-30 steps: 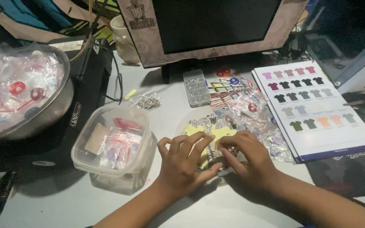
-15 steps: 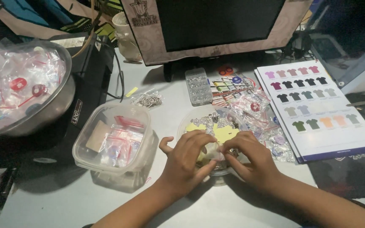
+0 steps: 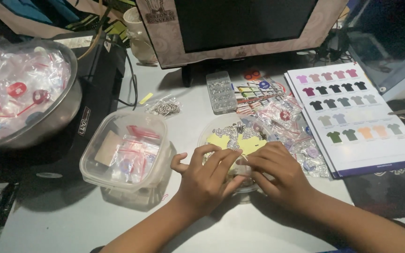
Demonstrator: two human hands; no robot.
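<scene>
My left hand (image 3: 206,177) and my right hand (image 3: 277,174) meet over a round clear container (image 3: 212,129) that holds small yellow shirt-shaped cutouts (image 3: 251,144) and little dark-and-white pieces. The fingertips of both hands pinch at something small between them above the container's near side; what it is stays hidden by the fingers. The left thumb points out to the left.
A square clear tub (image 3: 125,150) with small red-striped bags stands to the left. A metal bowl (image 3: 48,119) of bagged items is far left. A colour chart of shirts (image 3: 355,115), loose small bags (image 3: 287,115), a clear bead box (image 3: 221,92) and a monitor (image 3: 240,28) lie behind.
Both hands have stayed over the round container, with only slight finger shifts. The view has tilted a little.
</scene>
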